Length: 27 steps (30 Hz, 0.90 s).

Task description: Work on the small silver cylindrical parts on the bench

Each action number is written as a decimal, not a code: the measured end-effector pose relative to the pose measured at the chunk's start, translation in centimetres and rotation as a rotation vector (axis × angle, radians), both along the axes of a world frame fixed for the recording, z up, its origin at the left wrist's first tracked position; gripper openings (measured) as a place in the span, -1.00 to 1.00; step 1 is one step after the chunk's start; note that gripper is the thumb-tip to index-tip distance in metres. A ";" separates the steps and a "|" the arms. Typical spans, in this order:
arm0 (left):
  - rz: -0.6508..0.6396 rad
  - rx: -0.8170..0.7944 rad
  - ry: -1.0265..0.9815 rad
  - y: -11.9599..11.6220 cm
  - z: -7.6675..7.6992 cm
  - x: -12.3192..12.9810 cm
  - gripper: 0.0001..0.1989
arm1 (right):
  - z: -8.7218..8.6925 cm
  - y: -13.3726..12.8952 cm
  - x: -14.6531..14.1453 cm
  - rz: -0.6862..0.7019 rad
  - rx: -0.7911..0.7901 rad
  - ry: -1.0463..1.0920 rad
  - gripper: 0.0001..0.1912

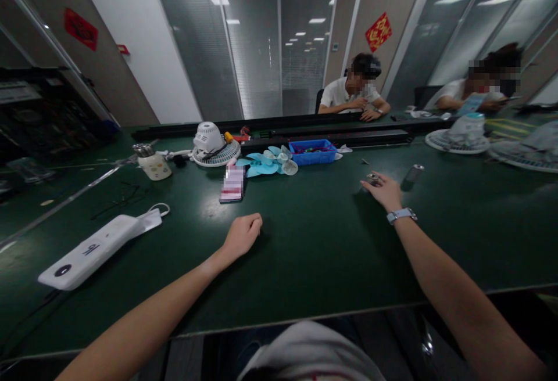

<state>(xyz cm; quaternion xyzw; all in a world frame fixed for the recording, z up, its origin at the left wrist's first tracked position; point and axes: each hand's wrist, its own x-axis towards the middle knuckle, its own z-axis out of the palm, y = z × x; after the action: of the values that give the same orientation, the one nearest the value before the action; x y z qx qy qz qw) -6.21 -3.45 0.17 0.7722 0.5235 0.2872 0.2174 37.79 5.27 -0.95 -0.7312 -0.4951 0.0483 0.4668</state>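
Note:
My right hand [386, 191], with a watch on its wrist, has its thumb and fingers around a small silvery metal part [372, 178] on the green table [305, 253]. Just right of that hand a metal cylinder [414, 173] stands upright. My left hand [244, 233] rests on the table in a loose fist, its fingers curled under; whatever they may hold is hidden. Beyond it lies a phone [232, 183], near light blue fan blades [265, 162].
A blue bin [313, 152] and a white fan part [209, 140] lie at the back. On the left are a patterned cup [154, 166] and a long white device [91, 250]. More fan parts [462, 134] are at the right. Two people sit across the table.

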 end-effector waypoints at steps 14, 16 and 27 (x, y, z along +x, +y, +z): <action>-0.079 0.192 -0.045 -1.7 1.1 1.1 -0.53 | 1.9 -7.5 -18.8 0.963 -0.052 0.238 -0.53; -0.094 0.206 -0.033 -2.1 1.1 1.3 -0.51 | 2.0 -9.1 -20.8 1.104 -0.089 0.222 -0.54; -0.071 0.160 -0.117 -1.7 0.8 2.6 -0.76 | 1.2 -10.3 -21.4 1.164 -0.132 0.125 -0.61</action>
<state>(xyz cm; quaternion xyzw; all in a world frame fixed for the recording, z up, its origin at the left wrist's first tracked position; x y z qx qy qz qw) -3.61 -5.13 0.94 0.7870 0.4577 0.3647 0.1952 16.43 -5.01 0.26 -0.3623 -0.7824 0.3704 0.3455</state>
